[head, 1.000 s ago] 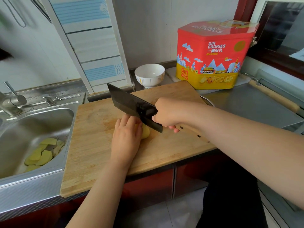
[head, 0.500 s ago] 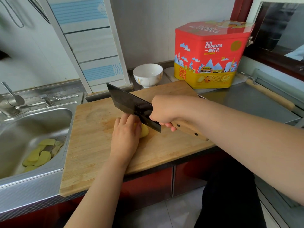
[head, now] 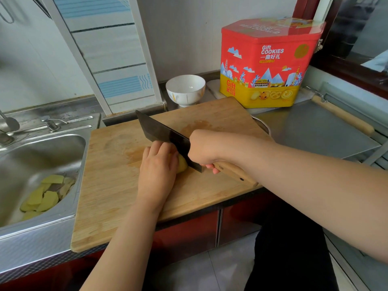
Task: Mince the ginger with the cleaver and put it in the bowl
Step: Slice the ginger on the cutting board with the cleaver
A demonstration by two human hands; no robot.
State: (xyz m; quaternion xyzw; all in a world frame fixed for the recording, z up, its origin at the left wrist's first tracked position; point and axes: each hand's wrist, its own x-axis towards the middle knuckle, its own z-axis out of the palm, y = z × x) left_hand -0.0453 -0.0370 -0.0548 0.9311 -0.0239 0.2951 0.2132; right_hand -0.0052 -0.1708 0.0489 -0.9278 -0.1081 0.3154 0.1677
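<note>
A yellow piece of ginger (head: 182, 164) lies on the wooden cutting board (head: 117, 185), mostly hidden under my left hand (head: 157, 171), whose curled fingers hold it down. My right hand (head: 204, 150) grips the wooden handle of the dark cleaver (head: 165, 137). The blade stands edge down against the ginger, right beside my left fingers. A white bowl (head: 185, 89) stands empty behind the board's far edge.
A steel sink (head: 42, 156) at the left holds several yellow peel slices (head: 44, 194). A red and yellow cookie tin (head: 268, 64) stands at the back right, next to the bowl. A steel counter (head: 315, 131) with a wooden rolling pin (head: 344, 116) lies to the right.
Hands, cleaver and ginger keep nearly the same pose on the board; only the camera view has shifted slightly.
</note>
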